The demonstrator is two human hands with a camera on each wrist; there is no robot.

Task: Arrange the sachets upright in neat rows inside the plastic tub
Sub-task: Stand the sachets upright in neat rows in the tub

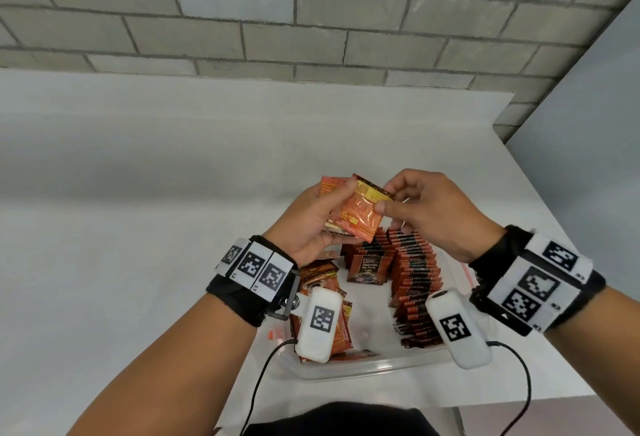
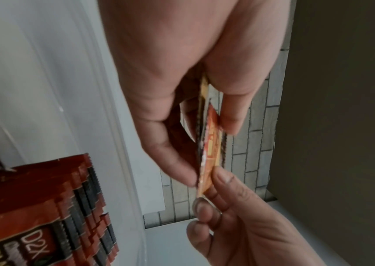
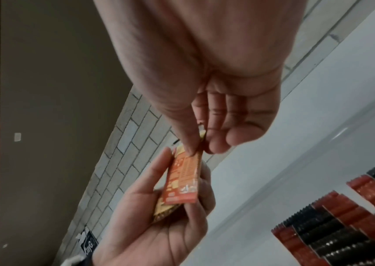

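A small stack of sachets (image 1: 349, 214) is gripped in the left hand (image 1: 311, 228), its top sachet pinched by the right hand (image 1: 429, 214); below the fingers, one long upright row (image 1: 415, 283) fills the plastic tub (image 1: 346, 370), loose sachets (image 1: 332, 311) remaining.

Soft, even light fills the head view, leaving the white tabletop (image 1: 173, 176) bright with only faint shadows, while the brick wall (image 1: 311, 13) bows at the wide-angle edges. Both wrist views are dimmer and softer, the near palms blurred. Their stacked sachets (image 2: 45, 216) show slight smear.
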